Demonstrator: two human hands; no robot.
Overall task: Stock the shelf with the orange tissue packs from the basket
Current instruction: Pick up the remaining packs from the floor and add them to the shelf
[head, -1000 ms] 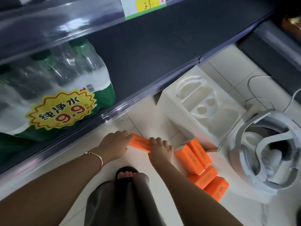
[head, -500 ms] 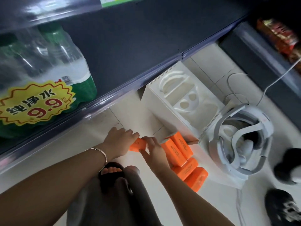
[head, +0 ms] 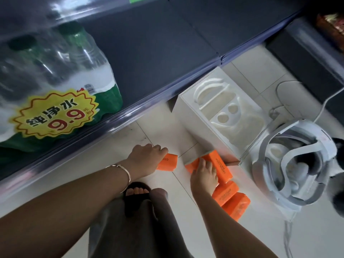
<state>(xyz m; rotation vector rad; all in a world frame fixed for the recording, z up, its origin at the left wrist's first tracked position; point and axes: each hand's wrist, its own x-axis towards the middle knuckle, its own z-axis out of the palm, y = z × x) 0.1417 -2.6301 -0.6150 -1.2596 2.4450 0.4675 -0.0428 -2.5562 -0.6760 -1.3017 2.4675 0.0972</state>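
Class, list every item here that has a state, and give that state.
Left hand: grips one orange pack.
Right hand: fingers laid on a floor pack.
Other packs: lying on the floor.
White box: open.
Shelf: holds no orange packs yet.

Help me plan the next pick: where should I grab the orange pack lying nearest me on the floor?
Take the nearest pack from above, coming from your side, across its two long faces: it lies flat with the near long face free; the far one seems to touch the next pack, so wedge in there.
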